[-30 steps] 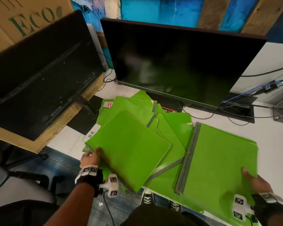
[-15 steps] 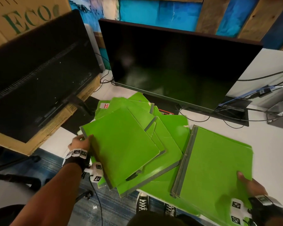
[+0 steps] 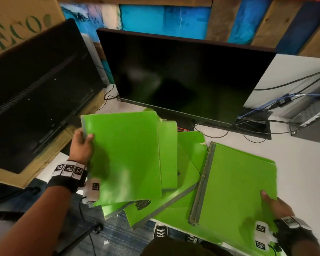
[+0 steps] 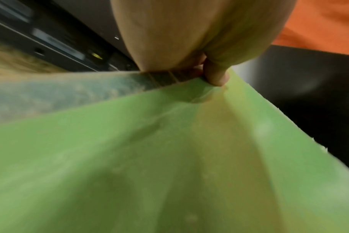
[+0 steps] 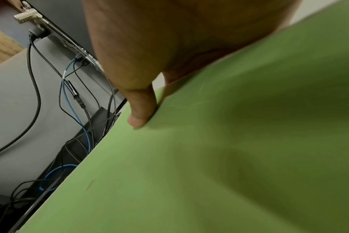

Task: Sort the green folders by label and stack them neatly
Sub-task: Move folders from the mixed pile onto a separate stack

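Observation:
Several green folders lie fanned across the white desk [image 3: 303, 163]. My left hand [image 3: 82, 143] grips the far left corner of the top folders [image 3: 126, 156], thumb on the cover, and holds them lifted off the pile [image 3: 188, 159]. In the left wrist view the thumb [image 4: 216, 75] presses the green cover [image 4: 169, 157] by its dark spine. My right hand [image 3: 273, 204] holds the near right edge of the right-hand folder stack [image 3: 236, 183], thumb on top; the right wrist view shows that thumb [image 5: 141, 110] on the cover [image 5: 229, 157]. The fingers underneath are hidden.
A large dark monitor [image 3: 183, 78] stands behind the folders. A second black screen [image 3: 35, 93] leans on a cardboard box at the left. Cables [image 3: 266, 126] and a computer case [image 3: 312, 119] sit at the back right. Some folders overhang the desk's near edge above my shoes.
My left hand has slid up to the folder's far left corner and lifted it, swinging it upright so it squares with the desk edge. The right hand has stayed on its stack.

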Available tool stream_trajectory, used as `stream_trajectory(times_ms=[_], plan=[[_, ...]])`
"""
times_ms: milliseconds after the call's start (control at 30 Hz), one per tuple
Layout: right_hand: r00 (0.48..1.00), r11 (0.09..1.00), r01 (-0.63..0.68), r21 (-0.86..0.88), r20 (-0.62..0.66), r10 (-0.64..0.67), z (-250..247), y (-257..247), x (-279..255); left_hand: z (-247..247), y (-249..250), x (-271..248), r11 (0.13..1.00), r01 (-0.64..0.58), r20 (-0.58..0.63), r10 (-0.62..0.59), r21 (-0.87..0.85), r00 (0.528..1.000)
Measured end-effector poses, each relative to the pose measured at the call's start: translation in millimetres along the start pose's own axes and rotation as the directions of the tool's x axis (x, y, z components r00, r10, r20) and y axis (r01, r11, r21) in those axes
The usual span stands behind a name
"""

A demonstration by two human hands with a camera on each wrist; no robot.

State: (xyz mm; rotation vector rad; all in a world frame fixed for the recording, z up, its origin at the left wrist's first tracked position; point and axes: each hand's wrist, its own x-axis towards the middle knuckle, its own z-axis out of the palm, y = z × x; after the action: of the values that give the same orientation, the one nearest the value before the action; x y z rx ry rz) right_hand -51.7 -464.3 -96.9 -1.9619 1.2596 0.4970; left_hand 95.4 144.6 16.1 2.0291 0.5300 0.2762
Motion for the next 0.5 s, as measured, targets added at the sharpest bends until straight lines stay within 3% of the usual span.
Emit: stream_trajectory(times_ms=[100, 200, 333, 433, 500], plan=[[1.000, 0.998, 0.008, 0.058, 0.001, -0.008, 0.5, -1.0, -2.5, 20.9, 22.0, -0.3, 0.995, -0.052, 0.139, 0.039, 0.091, 0.990], [1.000, 0.998, 0.005, 0.058, -0.010, -0.005, 0.9, -0.4, 0.3, 52.4, 40.0, -1.9, 0.983, -0.022, 0.168, -0.009, 0.183, 0.986], [1.000, 0.999, 0.000, 0.048, -0.009, 0.001, 1.6, 0.7, 2.3, 74.8, 29.8, 1.1, 0.983, 0.165, 0.043, -0.169, 0.080, 0.985], [1.000, 1.000, 0.001, -0.009, -0.024, -0.001, 5.2, 14.7, 23.2, 68.6, -4.2, -5.7, 0.923, 0.382, -0.094, -0.376, 0.053, 0.922], [1.000, 0.999, -0.009, -0.052, -0.021, 0.008, 6.5, 23.6, 37.6, 61.7, -35.2, -22.9, 0.868, 0.482, -0.064, -0.478, 0.121, 0.876]])
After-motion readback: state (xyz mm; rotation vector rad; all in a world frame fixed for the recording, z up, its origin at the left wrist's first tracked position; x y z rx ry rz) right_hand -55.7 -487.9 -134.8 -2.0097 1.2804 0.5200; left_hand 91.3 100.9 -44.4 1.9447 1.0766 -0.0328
